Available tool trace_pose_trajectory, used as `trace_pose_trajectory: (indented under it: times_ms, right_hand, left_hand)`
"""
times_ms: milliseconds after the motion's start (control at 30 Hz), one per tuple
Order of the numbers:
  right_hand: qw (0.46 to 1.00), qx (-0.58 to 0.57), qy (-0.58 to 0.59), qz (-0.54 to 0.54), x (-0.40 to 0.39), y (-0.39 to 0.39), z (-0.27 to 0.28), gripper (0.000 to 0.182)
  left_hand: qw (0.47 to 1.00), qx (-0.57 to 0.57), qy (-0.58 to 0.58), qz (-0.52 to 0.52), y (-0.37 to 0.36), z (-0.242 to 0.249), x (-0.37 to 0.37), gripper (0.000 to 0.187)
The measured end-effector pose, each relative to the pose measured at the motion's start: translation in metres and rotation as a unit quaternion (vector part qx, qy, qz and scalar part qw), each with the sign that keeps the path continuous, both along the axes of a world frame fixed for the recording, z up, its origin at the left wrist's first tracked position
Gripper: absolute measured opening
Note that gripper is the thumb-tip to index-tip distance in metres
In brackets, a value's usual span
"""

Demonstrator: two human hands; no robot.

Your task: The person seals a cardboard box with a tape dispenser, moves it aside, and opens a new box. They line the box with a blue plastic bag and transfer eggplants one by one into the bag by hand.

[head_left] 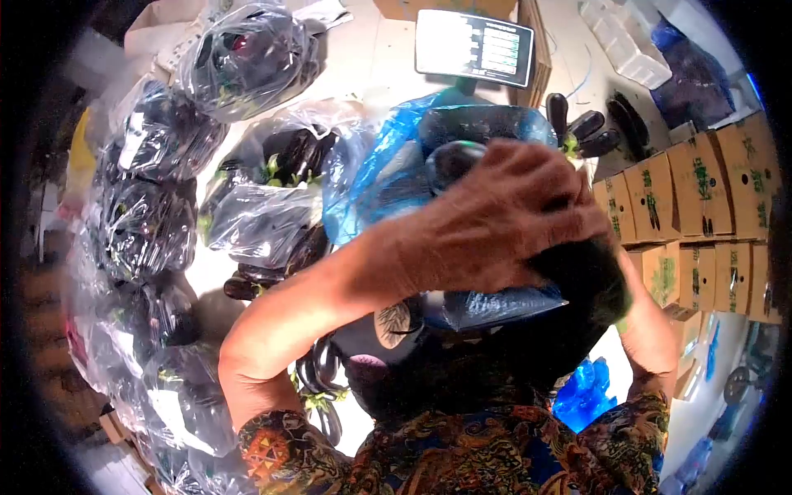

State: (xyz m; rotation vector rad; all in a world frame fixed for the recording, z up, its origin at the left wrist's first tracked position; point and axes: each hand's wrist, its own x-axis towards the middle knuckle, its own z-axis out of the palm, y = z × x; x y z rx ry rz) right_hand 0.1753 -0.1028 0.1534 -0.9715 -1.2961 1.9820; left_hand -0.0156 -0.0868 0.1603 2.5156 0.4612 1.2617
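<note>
My left hand (pixel 507 194) reaches across the middle, back of the hand up and fingers bent, slightly blurred. It overlaps my right hand (pixel 601 227), which is partly hidden behind it. Between and below the hands is a large dark eggplant (pixel 582 268) with a greenish end, close to the camera and blurred; both hands appear closed on it. Beneath them lies an open blue plastic bag (pixel 355 194). Inside the bag, one glossy dark eggplant (pixel 450 165) shows beside my left fingers.
A scale display (pixel 474 48) stands behind the bag. Loose eggplants (pixel 586 125) lie at right, beside stacked cardboard boxes (pixel 701 190). Clear bags of eggplants (pixel 148 223) line the left side; an open clear bag (pixel 268 223) is nearer. Crumpled blue plastic (pixel 586 396) lies at lower right.
</note>
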Motion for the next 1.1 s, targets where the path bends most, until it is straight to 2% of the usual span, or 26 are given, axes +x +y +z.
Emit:
trace_pose_trajectory:
  times_ms: [67, 100, 133, 200, 267, 300, 333, 400, 433, 467, 533, 600, 633, 667, 733, 833, 933, 1000, 1033, 1100]
  right_hand:
    - [0.981, -0.155, 0.086, -0.075, 0.007, -0.011, 0.0, 0.066]
    - [0.952, -0.25, 0.142, -0.108, 0.012, -0.015, 0.005, 0.07]
    - [0.966, -0.229, 0.122, -0.021, 0.038, 0.001, -0.022, 0.068]
    - [0.963, -0.267, 0.041, -0.025, 0.046, 0.009, -0.035, 0.072]
    - [0.985, -0.159, -0.069, 0.004, 0.045, 0.02, -0.065, 0.081]
    - [0.986, -0.104, -0.127, 0.02, 0.041, 0.025, -0.072, 0.085]
    - [0.986, -0.099, -0.132, 0.021, 0.031, 0.028, -0.069, 0.09]
    - [0.985, -0.09, -0.145, 0.028, -0.001, 0.034, -0.06, 0.1]
    - [0.981, -0.057, -0.185, 0.035, -0.013, 0.041, -0.078, 0.099]
    - [0.973, -0.024, -0.224, 0.043, -0.026, 0.049, -0.113, 0.098]
    - [0.952, 0.057, -0.296, 0.05, -0.045, 0.052, -0.157, 0.1]
    - [0.922, 0.15, -0.354, 0.055, -0.062, 0.049, -0.182, 0.108]
    - [0.906, 0.142, -0.387, 0.096, -0.066, 0.047, -0.187, 0.11]
    - [0.887, 0.143, -0.424, 0.115, -0.07, 0.044, -0.192, 0.108]
    - [0.841, 0.149, -0.498, 0.146, -0.08, 0.039, -0.183, 0.104]
    - [0.738, 0.18, -0.604, 0.241, -0.091, 0.041, -0.159, 0.096]
    - [0.667, 0.281, -0.642, 0.253, -0.093, 0.038, -0.168, 0.084]
    - [0.666, 0.29, -0.635, 0.263, -0.092, 0.038, -0.161, 0.078]
    - [0.667, 0.296, -0.629, 0.27, -0.093, 0.038, -0.158, 0.075]
    - [0.609, 0.337, -0.654, 0.296, -0.08, 0.04, -0.172, 0.068]
  left_hand:
    - [0.991, -0.104, 0.07, -0.035, -0.003, -0.002, -0.01, 0.069]
    - [0.992, -0.11, 0.053, 0.013, 0.002, -0.01, -0.021, 0.072]
    - [0.991, -0.114, 0.038, 0.057, 0.01, -0.023, -0.035, 0.075]
    - [0.935, -0.16, 0.072, 0.307, 0.023, -0.063, -0.071, 0.077]
    - [0.894, -0.15, 0.057, 0.418, 0.024, -0.103, -0.099, 0.072]
    - [0.882, -0.134, 0.091, 0.443, 0.023, -0.125, -0.112, 0.072]
    - [0.867, -0.119, 0.125, 0.468, 0.02, -0.142, -0.12, 0.071]
    - [0.818, -0.314, 0.168, 0.452, 0.011, -0.153, -0.123, 0.07]
    - [0.816, -0.39, 0.116, 0.411, 0.013, -0.185, -0.134, 0.067]
    - [0.804, -0.474, 0.022, 0.358, 0.009, -0.181, -0.128, 0.065]
    - [0.796, -0.484, -0.02, 0.362, 0.004, -0.206, -0.128, 0.061]
    - [0.78, -0.499, -0.003, 0.376, 0.004, -0.206, -0.13, 0.058]
    - [0.77, -0.509, 0.005, 0.386, 0.003, -0.196, -0.128, 0.056]
    - [0.773, -0.532, -0.012, 0.346, 0.003, -0.184, -0.128, 0.052]
    - [0.779, -0.524, -0.058, 0.341, 0.003, -0.188, -0.127, 0.05]
    - [0.772, -0.546, -0.101, 0.31, 0.0, -0.192, -0.127, 0.048]
    - [0.762, -0.564, -0.129, 0.291, -0.005, -0.187, -0.125, 0.043]
    - [0.757, -0.575, -0.144, 0.277, -0.006, -0.192, -0.127, 0.041]
    - [0.772, -0.558, -0.125, 0.277, -0.006, -0.195, -0.13, 0.04]
    - [0.786, -0.539, -0.111, 0.282, -0.018, -0.187, -0.144, 0.041]
